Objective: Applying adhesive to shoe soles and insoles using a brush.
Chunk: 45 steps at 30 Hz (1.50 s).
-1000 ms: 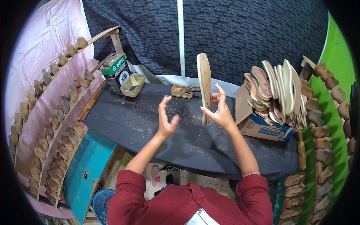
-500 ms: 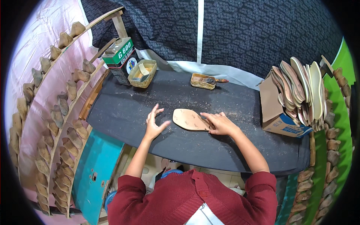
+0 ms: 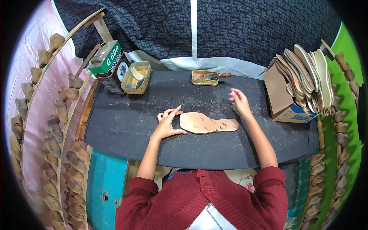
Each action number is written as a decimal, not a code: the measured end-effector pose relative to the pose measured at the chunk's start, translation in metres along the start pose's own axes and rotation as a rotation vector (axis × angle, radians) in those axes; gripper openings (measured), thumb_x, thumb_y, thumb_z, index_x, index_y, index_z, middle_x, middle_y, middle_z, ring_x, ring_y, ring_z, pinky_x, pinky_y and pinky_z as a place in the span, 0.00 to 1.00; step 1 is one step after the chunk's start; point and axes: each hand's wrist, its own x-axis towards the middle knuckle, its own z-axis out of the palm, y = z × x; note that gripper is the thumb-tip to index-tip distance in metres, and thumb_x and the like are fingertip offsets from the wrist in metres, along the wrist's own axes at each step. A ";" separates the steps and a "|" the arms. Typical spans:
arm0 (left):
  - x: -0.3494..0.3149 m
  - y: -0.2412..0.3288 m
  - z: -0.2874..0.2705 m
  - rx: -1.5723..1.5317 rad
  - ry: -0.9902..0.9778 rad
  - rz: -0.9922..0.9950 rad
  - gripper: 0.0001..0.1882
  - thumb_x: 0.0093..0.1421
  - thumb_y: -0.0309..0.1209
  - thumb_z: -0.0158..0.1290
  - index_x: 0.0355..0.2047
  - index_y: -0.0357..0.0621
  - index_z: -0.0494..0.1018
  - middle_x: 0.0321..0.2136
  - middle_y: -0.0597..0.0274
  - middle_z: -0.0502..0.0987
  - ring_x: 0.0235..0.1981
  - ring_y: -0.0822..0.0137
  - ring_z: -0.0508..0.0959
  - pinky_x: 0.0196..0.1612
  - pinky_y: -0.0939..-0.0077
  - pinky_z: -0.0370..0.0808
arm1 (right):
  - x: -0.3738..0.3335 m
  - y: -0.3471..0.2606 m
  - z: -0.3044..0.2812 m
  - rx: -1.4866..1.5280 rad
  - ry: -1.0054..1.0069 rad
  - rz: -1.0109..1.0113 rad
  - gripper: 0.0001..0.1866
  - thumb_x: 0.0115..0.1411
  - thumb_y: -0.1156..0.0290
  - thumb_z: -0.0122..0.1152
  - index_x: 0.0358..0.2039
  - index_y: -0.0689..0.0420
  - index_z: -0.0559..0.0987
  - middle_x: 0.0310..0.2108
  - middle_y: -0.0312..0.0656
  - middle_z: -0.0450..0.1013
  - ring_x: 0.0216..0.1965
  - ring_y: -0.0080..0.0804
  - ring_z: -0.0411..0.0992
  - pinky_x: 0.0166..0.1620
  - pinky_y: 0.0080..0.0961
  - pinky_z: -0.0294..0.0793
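A tan, sole-shaped insole (image 3: 207,122) with dark smudges lies flat on the black-covered table, its wide end to the left and its narrow end to the right. Around that wide end my left hand (image 3: 167,125) rests with thumb and fingers spread; I cannot tell whether the fingertips touch the edge. Beyond the narrow end, up and to the right, my right hand (image 3: 240,102) hovers over the table, holding nothing, its fingers loosely bent and apart.
Toward the back stand a small tray (image 3: 205,82) with a brush (image 3: 224,74) across it, a yellowish tub (image 3: 132,91) and a green-and-black can (image 3: 111,69). A cardboard box (image 3: 273,92) packed with soles (image 3: 304,78) sits at right. Racks of shoe lasts (image 3: 53,145) flank the table.
My right hand has let go of the insole's narrow end and moved up and right, uncovering it. My left hand has come closer to the wide end. The view has shifted slightly.
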 end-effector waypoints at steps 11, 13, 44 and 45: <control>0.009 -0.004 -0.001 -0.219 0.017 0.168 0.46 0.31 0.33 0.64 0.52 0.47 0.55 0.43 0.61 0.66 0.40 0.65 0.67 0.46 0.70 0.62 | 0.090 -0.001 0.016 0.254 0.109 0.238 0.20 0.49 0.58 0.57 0.40 0.53 0.66 0.23 0.29 0.65 0.23 0.13 0.65 0.21 0.08 0.61; 0.009 -0.001 0.001 -0.665 -0.024 -0.002 0.46 0.31 0.27 0.64 0.53 0.46 0.54 0.44 0.61 0.65 0.34 0.72 0.69 0.41 0.76 0.66 | 0.101 -0.002 0.016 0.238 0.054 0.198 0.19 0.49 0.59 0.56 0.39 0.54 0.67 0.23 0.29 0.64 0.23 0.13 0.64 0.20 0.07 0.60; 0.060 0.014 0.056 -1.581 0.270 -0.472 0.23 0.58 0.43 0.37 0.40 0.33 0.67 0.34 0.55 0.72 0.37 0.69 0.72 0.42 0.78 0.67 | 0.054 -0.076 0.031 -0.608 -0.115 -0.909 0.13 0.46 0.75 0.54 0.36 0.53 0.70 0.31 0.38 0.69 0.31 0.32 0.68 0.33 0.25 0.64; 0.058 0.012 0.058 -1.574 0.250 -0.481 0.25 0.58 0.44 0.35 0.41 0.33 0.66 0.36 0.53 0.71 0.39 0.67 0.71 0.44 0.76 0.66 | 0.048 -0.071 0.032 -0.632 -0.080 -0.958 0.14 0.45 0.75 0.54 0.36 0.53 0.71 0.31 0.37 0.69 0.32 0.32 0.68 0.34 0.25 0.63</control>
